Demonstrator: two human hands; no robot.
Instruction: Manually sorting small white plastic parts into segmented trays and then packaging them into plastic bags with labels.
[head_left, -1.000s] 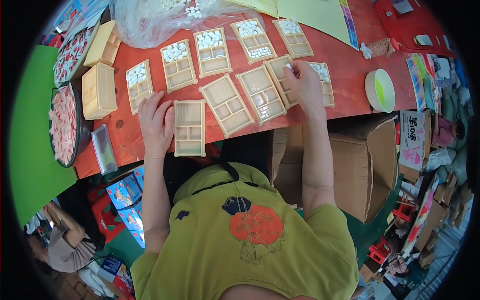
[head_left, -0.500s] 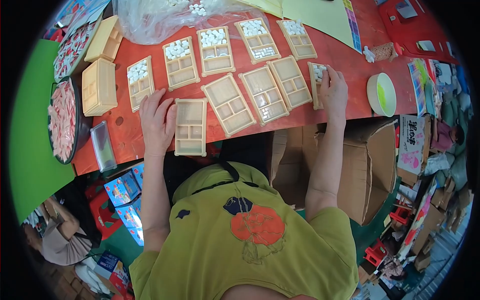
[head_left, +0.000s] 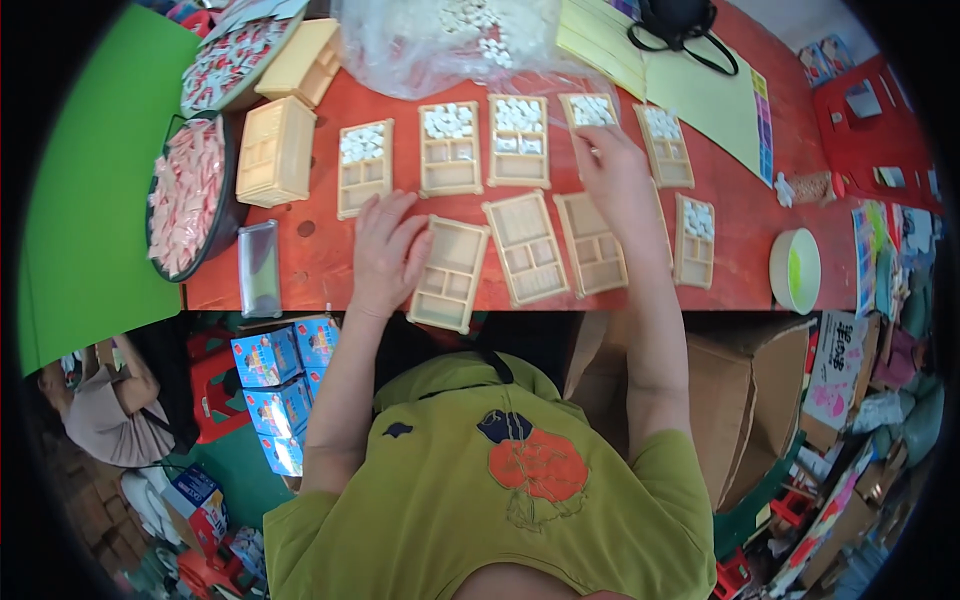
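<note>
My left hand is open at the front of the table, its fingers apart and its thumb beside the left edge of a beige compartment tray. No white pieces show in that tray. My right hand reaches over the trays with bent fingers drawn together, close to a back-row tray with small white pieces in its top compartment. Whether a piece is between those fingers cannot be seen. More trays with white pieces, such as one at the right, stand around. Two bare trays lie between my hands.
A clear bag of white pieces lies at the back. Stacked beige trays, a dark tub of pink-white packets and a clear plastic case are on the left. A bowl stands right, above a cardboard box.
My right hand has left the small tray at the right and moved left to the back-row trays. My left hand stays by the front-left tray. The whole view has shifted.
</note>
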